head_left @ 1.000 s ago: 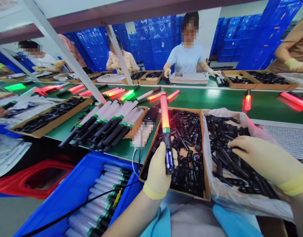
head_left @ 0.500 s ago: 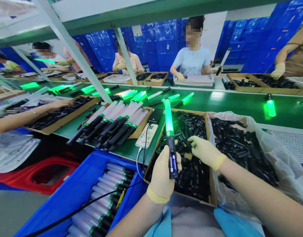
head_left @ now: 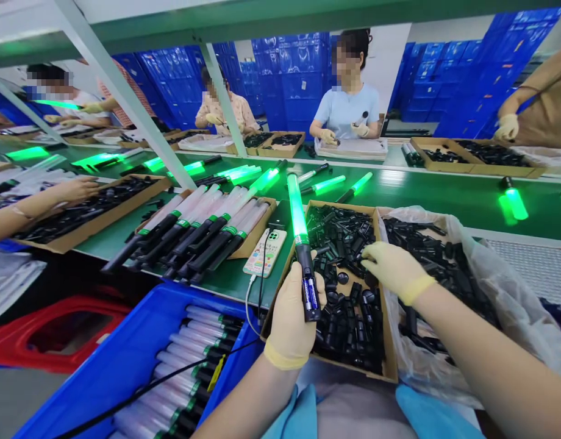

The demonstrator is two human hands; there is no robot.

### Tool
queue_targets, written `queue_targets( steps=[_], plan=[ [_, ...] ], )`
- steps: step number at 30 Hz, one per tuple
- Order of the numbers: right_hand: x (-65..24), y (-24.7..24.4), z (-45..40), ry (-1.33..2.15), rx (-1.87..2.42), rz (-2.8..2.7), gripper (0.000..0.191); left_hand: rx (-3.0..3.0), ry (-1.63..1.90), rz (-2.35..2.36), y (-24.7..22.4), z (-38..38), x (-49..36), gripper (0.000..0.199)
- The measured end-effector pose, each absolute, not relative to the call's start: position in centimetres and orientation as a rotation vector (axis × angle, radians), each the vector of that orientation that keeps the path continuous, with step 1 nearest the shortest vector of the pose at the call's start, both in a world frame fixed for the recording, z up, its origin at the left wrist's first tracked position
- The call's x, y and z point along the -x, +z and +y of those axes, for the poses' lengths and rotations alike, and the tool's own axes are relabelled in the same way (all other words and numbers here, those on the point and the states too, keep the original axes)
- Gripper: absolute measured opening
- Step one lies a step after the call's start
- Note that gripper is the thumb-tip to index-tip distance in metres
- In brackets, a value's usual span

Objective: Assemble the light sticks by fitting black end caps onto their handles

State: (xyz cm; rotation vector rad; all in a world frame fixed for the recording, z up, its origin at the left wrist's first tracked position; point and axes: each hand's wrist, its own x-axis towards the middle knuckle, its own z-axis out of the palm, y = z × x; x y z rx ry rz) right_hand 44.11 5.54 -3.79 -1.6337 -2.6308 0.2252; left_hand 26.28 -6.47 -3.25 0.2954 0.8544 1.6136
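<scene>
My left hand (head_left: 292, 314), in a pale yellow glove, is wrapped round the black handle of a glowing green light stick (head_left: 297, 210). The stick is held tilted up and away from me, with its battery compartment uncovered and blue batteries (head_left: 310, 294) showing. My gloved right hand (head_left: 394, 268) is over the right side of a cardboard box (head_left: 390, 341) full of small black plastic parts (head_left: 353, 329). Its fingers are bent together at the parts; what is between the fingertips is hidden.
A plastic-lined box of black pieces (head_left: 445, 268) stands at right. Unlit light sticks (head_left: 202, 225) are stacked left, beside a phone (head_left: 265, 253). More fill a blue crate (head_left: 138, 323) below. Lit sticks lie on the green conveyor (head_left: 399, 195). Co-workers sit opposite; another person's arm (head_left: 38, 204) reaches in from left.
The view has shifted slightly. My right hand has moved a little right over the box, baring some cardboard and round black caps. My left hand still holds the lit stick.
</scene>
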Motion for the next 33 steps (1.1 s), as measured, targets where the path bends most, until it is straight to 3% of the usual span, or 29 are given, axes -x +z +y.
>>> queue_targets(
  steps=[4,9,14,16,18,21,23,28,33],
  plan=[
    [-39.5,-5.3,6.7,0.214,1.62,-2.616,0.025,-0.274,1.601,0.909,-3.3,-7.4,-26.2,0.051],
    [-41.7,-3.6,6.2,0.439,1.539,-2.512,0.028,-0.282,1.575,0.924,-4.2,-7.9,-25.9,0.053],
    [-45.0,-1.4,3.0,1.186,1.27,-2.052,0.04,-0.292,1.461,0.914,-4.8,-7.0,-27.1,0.049],
    [-46.8,-1.2,2.0,1.291,1.23,-1.885,0.045,-0.3,1.428,0.891,-4.6,-6.6,-27.5,0.049],
    [-49.3,-1.1,1.5,1.0,1.413,-1.98,0.043,-0.32,1.45,0.877,-4.3,-6.4,-27.4,0.048],
    [-53.3,-1.3,2.1,0.223,1.793,-2.227,0.037,-0.278,1.508,0.848,-4.0,-6.2,-26.9,0.044],
    [-54.0,-1.6,3.2,-0.101,1.855,-2.359,0.034,-0.235,1.532,0.823,-3.9,-6.2,-26.6,0.044],
    [-47.2,-2.8,6.8,-0.055,1.46,-2.764,0.032,-0.29,1.55,0.863,-3.8,-6.8,-26.9,0.049],
    [-41.5,-4.3,10.3,-0.056,1.382,-2.879,0.026,-0.315,1.525,0.887,-4.0,-7.7,-27.1,0.048]
  ],
)
